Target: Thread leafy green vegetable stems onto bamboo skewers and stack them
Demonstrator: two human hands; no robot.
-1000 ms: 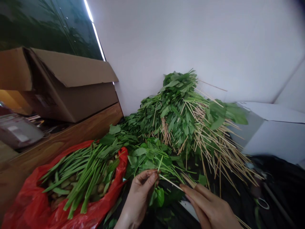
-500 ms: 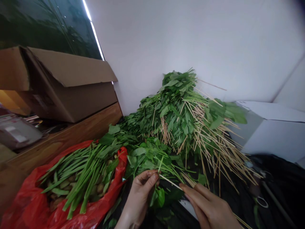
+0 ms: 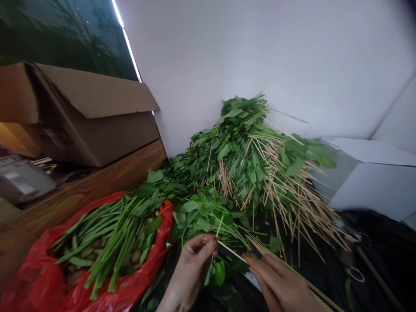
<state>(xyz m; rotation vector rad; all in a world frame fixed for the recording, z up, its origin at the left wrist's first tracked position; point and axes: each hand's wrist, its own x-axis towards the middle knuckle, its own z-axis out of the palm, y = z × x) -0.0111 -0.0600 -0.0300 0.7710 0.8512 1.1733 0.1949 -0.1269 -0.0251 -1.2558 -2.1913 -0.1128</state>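
1 cardboard box [image 3: 113, 136], 1 red bag [image 3: 39, 277] of long green stalks [image 3: 107, 242] over roundish lumps, possibly potatoes (dim). 1 leafy stem [image 3: 219, 225] pinched in left hand [image 3: 190, 268], 1 thin stick [image 3: 232, 251] gripped by right hand [image 3: 281, 279], its tip at the stem. Leafy pile [image 3: 238, 151] behind, sticks uncountable. 1 white box [image 3: 373, 186] far right. Versus earlier: right hand lowered slightly, more loose sticks [image 3: 313, 288] exposed.
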